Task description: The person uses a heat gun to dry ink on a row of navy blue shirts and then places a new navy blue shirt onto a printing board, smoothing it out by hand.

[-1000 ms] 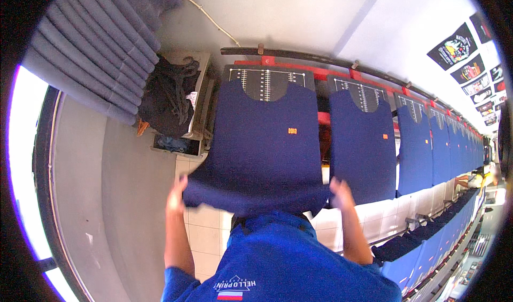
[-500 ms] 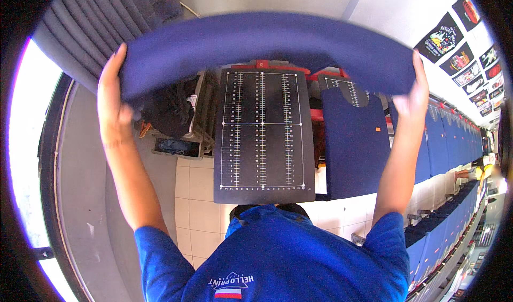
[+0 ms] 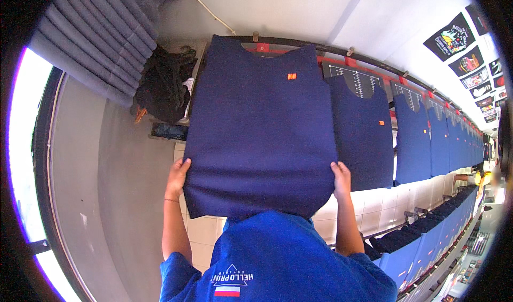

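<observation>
A navy cut T-shirt panel (image 3: 256, 115) with a scooped neckline and a small orange print is spread in front of me. Its lower part bows in soft folds toward my body. My left hand (image 3: 177, 180) grips its left edge low down, thumb on top. The right edge is pinched at about the same height by my right hand (image 3: 342, 178). Beneath the cloth, the black marked board is hidden from sight. To the right, a second navy panel (image 3: 363, 141) lies on another black board (image 3: 357, 80) whose white scale shows above the neckline.
Further panels on boards (image 3: 414, 131) run in a row to the right, with a facing row (image 3: 406, 248) across a tiled aisle. Dark cloth (image 3: 163, 85) is heaped at left beside a grey curtain (image 3: 99, 40). A person in yellow (image 3: 483, 179) stands far right.
Both hands have come down and toward my body from high up, drawing closer together. The raised, blurred panel now lies spread out, covering the marked board that was bare.
</observation>
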Demonstrator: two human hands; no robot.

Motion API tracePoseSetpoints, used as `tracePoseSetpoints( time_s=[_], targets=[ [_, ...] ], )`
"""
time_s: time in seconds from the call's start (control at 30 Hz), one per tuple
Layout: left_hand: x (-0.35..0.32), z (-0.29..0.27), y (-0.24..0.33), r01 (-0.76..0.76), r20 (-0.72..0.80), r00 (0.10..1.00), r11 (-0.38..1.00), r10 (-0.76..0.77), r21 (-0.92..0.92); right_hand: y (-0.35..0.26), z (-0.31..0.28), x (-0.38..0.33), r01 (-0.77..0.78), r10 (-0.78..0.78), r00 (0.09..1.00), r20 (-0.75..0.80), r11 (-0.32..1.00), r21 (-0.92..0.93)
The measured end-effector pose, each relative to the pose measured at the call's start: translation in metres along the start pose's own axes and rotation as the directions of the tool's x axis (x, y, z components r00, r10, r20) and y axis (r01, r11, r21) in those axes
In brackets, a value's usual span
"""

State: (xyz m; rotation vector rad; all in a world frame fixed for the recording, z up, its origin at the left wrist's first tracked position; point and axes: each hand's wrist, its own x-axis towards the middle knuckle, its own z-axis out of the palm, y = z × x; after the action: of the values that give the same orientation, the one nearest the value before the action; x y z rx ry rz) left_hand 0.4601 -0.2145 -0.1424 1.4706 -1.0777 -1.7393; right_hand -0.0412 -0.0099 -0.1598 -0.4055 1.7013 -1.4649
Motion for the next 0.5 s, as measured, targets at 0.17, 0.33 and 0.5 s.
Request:
tracePoseSetpoints(
  time_s=[0.17, 0.33, 0.5],
  targets=[
    [-0.022, -0.012, -0.065, 0.071, -0.047, 0.997, 0.981, -0.063, 0.183, 0.065, -0.028, -0.040, -0.066, 0.061, 0.998, -0.027, 0.956, -0.285],
    [-0.080, -0.021, -0.116, 0.172, -0.155, 0.979, 0.951, -0.135, 0.259, 0.085, -0.057, -0.093, -0.320, 0.318, 0.945, -0.070, 0.866, -0.385],
    [-0.104, -0.017, -0.135, 0.237, -0.207, 0.960, 0.944, -0.190, 0.230, 0.118, -0.073, -0.112, -0.367, 0.348, 0.930, -0.117, 0.867, -0.336]
  ],
)
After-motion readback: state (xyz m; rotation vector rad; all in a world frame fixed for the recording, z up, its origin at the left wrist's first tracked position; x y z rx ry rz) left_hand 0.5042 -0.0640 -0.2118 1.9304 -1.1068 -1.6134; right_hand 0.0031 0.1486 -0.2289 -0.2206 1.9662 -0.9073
